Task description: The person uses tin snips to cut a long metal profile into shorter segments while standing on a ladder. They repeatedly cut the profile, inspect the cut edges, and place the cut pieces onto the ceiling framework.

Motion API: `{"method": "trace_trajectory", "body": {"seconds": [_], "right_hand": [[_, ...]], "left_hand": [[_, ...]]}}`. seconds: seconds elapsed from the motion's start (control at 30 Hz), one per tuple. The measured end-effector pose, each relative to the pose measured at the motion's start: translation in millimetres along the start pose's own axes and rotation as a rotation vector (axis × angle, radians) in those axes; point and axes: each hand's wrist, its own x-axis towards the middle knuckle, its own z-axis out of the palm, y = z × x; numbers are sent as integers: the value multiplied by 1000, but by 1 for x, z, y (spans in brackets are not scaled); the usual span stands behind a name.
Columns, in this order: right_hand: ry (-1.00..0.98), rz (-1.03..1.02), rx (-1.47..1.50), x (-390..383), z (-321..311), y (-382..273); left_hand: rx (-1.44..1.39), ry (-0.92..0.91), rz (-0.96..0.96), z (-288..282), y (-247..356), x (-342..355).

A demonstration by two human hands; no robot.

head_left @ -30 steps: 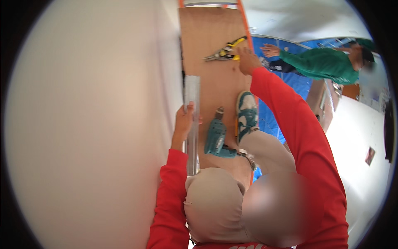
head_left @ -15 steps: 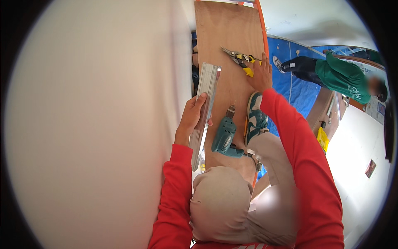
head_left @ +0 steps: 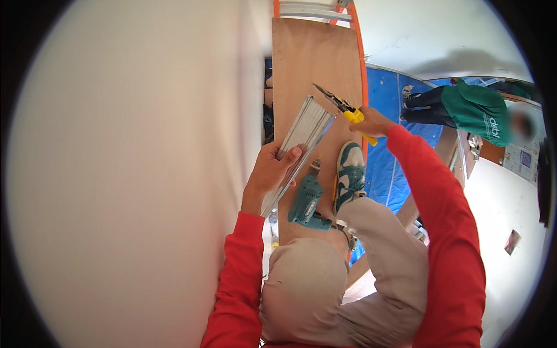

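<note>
My left hand [head_left: 270, 171] grips a silver metal channel [head_left: 304, 122], angled up and to the right over a long plywood board [head_left: 313, 49]. My right hand [head_left: 374, 122] is closed on metal snips with yellow handles [head_left: 352, 114], their blades pointing up-left, near the channel's far end. A teal corded drill [head_left: 306, 200] lies on the board below the channel. My foot in a green-and-white shoe [head_left: 350, 171] rests on the board beside it, and a thin orange item, partly hidden, lies along the shoe.
A white wall [head_left: 133, 174] runs along my left. Orange rails [head_left: 358, 43] edge the board. A blue sheet [head_left: 380, 165] covers the lower area at right, where a person in a green top [head_left: 476, 110] is bent or standing beside papered and white surfaces.
My right hand has taken hold of the snips and lifted them off the board. The channel has tilted rightward in my left hand. The other person's position has shifted slightly.
</note>
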Motion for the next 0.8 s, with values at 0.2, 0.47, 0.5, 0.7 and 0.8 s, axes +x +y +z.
{"method": "trace_trajectory", "body": {"seconds": [0.2,0.47,0.5,0.7,0.8], "right_hand": [[-138,-111,794,-156,-35,20],[502,-452,889,-363,-42,-25],[608,-470,862,-379,-42,-33],[838,-400,648,-440,-38,-63],[964,-365,511,-457,-33,-59]], "left_hand": [[-95,-130,99,29,50,-12],[104,-452,371,82,160,-12],[137,-519,479,89,174,-7],[266,-585,670,137,222,-27],[436,-650,850,150,247,-49]]}}
